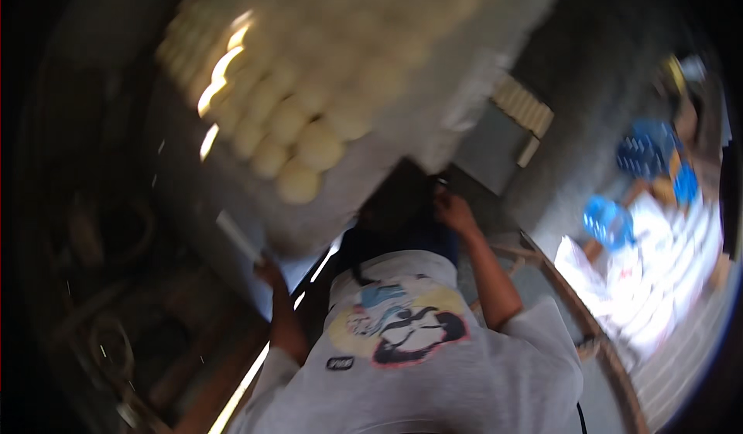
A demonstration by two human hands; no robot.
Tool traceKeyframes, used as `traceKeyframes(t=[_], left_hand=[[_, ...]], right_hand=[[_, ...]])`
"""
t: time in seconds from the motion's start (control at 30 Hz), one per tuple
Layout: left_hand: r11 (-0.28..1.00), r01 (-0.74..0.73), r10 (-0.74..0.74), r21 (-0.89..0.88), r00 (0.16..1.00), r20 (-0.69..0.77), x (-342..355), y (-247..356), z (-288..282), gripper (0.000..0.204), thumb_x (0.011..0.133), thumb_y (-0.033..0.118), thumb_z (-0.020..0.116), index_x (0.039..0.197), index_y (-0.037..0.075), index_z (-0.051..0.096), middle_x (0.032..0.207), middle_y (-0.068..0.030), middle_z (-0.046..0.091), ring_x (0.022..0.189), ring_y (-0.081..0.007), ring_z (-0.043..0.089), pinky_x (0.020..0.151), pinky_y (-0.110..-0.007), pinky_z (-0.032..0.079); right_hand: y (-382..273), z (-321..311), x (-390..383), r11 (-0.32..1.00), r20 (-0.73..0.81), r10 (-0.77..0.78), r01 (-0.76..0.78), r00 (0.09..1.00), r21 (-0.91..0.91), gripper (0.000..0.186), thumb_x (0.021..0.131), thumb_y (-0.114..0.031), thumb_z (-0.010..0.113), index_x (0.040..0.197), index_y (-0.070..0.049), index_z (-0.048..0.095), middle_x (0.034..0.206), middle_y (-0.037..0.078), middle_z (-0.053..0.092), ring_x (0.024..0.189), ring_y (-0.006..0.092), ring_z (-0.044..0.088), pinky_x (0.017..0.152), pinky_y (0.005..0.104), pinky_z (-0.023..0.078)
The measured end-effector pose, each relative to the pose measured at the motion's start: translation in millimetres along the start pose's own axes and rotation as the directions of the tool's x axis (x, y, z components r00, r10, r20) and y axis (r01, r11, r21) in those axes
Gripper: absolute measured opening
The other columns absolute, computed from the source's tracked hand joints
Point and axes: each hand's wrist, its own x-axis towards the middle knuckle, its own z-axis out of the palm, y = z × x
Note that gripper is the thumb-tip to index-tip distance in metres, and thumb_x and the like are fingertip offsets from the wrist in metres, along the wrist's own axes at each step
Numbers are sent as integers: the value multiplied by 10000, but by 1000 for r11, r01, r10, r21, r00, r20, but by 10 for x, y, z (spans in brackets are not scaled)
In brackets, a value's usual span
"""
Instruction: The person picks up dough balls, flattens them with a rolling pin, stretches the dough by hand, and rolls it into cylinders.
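Rows of several pale, round balls (302,180), like dough, cover a grey surface (279,221), blurred toward the top. At that surface's lower left, my left hand (272,278) has its fingers closed on a pale flat strip (240,233) beside a light bluish sheet. My right hand (453,216) is curled by the surface's dark lower right corner, near a small dark, glinting thing; what it holds, if anything, is too blurred to make out.
Pale short bars (520,103) lie on a grey ledge at right. Blue plastic bottles (607,221) and white sacks (650,279) sit beyond a wooden edge (580,333). Dim clutter fills the left side.
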Motion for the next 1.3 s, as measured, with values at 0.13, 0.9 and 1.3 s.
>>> traceKeyframes(t=[0.13,0.9,1.3], left_hand=[[947,118,39,-300,883,468,-2463,1287,937,423,955,367,644,892,-50,672,788,-265,680,748,-409,703,665,-521,525],[232,677,-256,-699,735,628,-2367,980,691,239,1030,240,598,961,36,494,615,-6,472,512,-104,492,473,-305,410],[885,165,-58,-434,967,249,-2267,482,430,300,761,31,760,1045,53,669,969,-127,610,967,-345,613,833,-442,514]], right_hand=[[-322,-876,-464,997,14,-13,12,1000,79,339,945,-204,679,1202,18,663,1045,138,735,962,195,704,849,349,556],[-2936,1361,-1174,713,505,-418,-72,755,698,548,886,-74,701,1366,0,449,1340,142,571,1255,254,582,1054,415,497],[-711,1751,-1,662,474,-367,583,800,-471,473,863,-45,628,1323,15,538,1146,166,626,1033,278,619,880,394,503]])
